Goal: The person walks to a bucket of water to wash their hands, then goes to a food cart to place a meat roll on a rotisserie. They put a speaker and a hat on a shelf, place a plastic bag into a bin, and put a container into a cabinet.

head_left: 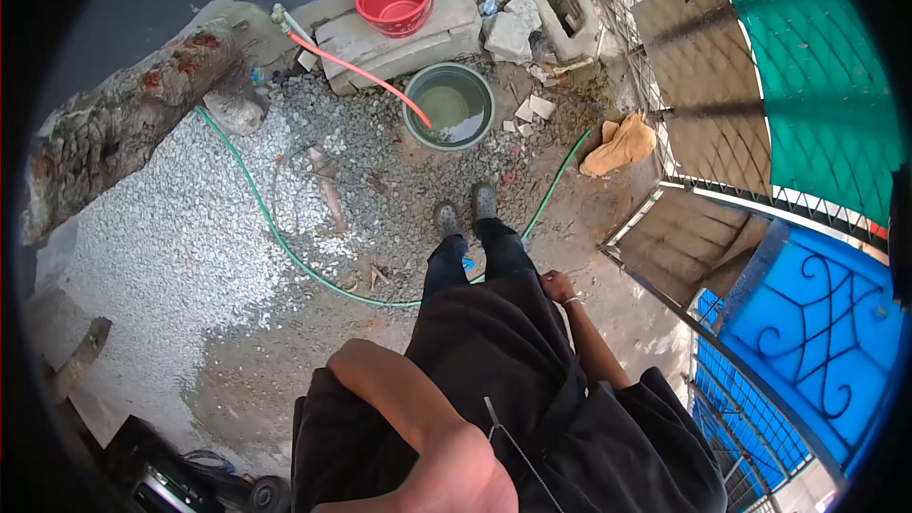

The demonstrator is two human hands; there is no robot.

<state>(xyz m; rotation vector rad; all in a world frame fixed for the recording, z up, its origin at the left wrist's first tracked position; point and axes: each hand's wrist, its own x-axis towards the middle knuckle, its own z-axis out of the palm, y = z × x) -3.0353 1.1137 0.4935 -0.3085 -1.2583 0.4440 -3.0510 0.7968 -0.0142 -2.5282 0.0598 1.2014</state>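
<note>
My left arm bends across my dark shirt (494, 351). My left hand (465, 480) is close to the camera at the bottom edge, near my chest, and its fingers are out of sight. Down at my side, beside the shirt's hem, my right hand (558, 285) has its fingers curled in; whether anything is in them is hidden. A bracelet circles that wrist. Ahead of my grey clogs (465, 209) stands a round grey-green tub (492, 114) with water in it. The end of an orange-red hose (366, 76) hangs over the tub's rim into it.
A red basin (394, 0) sits on a concrete slab (461, 14). A green hose (271, 218) curves behind my legs. Gravel (180, 218) and a thick log (123, 123) lie left. Right are a brown cloth (622, 144), a metal fence (703, 76) and a blue gate (817, 323).
</note>
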